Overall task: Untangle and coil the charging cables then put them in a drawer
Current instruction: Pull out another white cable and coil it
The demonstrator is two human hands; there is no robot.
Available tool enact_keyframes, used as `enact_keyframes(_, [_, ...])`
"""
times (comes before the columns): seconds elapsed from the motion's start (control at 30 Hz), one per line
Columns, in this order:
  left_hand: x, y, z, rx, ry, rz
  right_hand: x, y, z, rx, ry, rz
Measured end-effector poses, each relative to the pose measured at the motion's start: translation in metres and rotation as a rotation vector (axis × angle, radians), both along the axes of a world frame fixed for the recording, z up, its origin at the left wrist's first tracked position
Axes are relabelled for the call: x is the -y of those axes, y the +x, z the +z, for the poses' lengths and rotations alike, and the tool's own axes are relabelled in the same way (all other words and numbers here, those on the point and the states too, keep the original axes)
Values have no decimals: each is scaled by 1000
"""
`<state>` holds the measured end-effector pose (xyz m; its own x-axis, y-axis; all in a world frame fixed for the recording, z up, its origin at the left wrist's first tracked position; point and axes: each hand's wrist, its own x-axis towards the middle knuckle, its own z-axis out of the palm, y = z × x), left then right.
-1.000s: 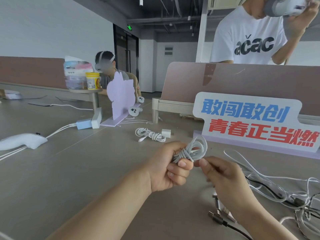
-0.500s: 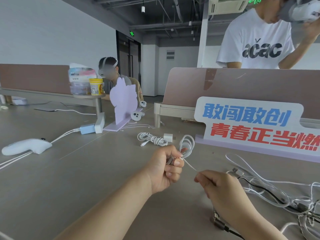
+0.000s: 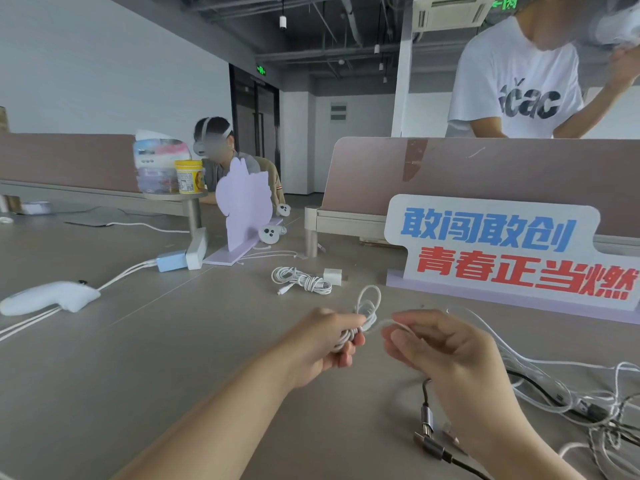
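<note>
Grey counter fills the view, with a lettered sign standing at 1 o'clock.

1. Location. The white cable is held above the counter, at centre, between both hands.
2. Left hand: fingers curled tight round the bundled turns.
3. Right hand: thumb and forefinger appear to pinch the free strand, narrow. Motion blur prevents certainty.
4. Orientation. The coil's long axis runs from 6 to 12 o'clock, leaning slightly toward 1. Its open loop points to 12 o'clock, above the left fist. The free strand leaves toward 3 o'clock.

Hazards, as judged:
- If the left grip relaxes, the turns will likely spring apart.
- A slack wrap from the right hand would leave the bundle loose, so it could unwind in the drawer.
- The tangled cables lie at 4 o'clock. Whether the strand joins them cannot be told. If so, pulling may drag or tighten that knot.

A finished coil lies at 11 o'clock.
</note>
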<state>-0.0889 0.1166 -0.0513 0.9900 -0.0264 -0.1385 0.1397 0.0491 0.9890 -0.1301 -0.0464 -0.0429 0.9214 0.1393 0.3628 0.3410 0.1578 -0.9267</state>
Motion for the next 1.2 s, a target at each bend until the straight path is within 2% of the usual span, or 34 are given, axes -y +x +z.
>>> enact_keyframes(0.07, [2,-2,0,24,-28,-41,2,2,2,-49,146,56])
enact_keyframes(0.17, [5,-2,4,64,-114,27,3,8,-1,-91,269,100])
enact_keyframes(0.33, [12,-1,1,101,-172,41,1,19,-9,-97,372,85])
enact_keyframes(0.43, [17,-3,-3,139,-145,22,0,14,-7,-68,354,123])
enact_keyframes(0.53, [22,-3,-7,219,-52,29,-5,5,-2,-81,248,6])
enact_keyframes(0.7, [28,-6,-9,302,-2,43,-5,3,1,-35,-137,-269])
enact_keyframes(0.9, [31,-3,-11,275,-50,59,-2,6,-6,22,-319,-424])
enact_keyframes(1.1, [25,-6,-6,280,-112,49,-1,6,-7,90,-441,-457])
enact_keyframes(1.2, [27,-11,-4,304,-68,52,-2,6,-7,112,-485,-492])
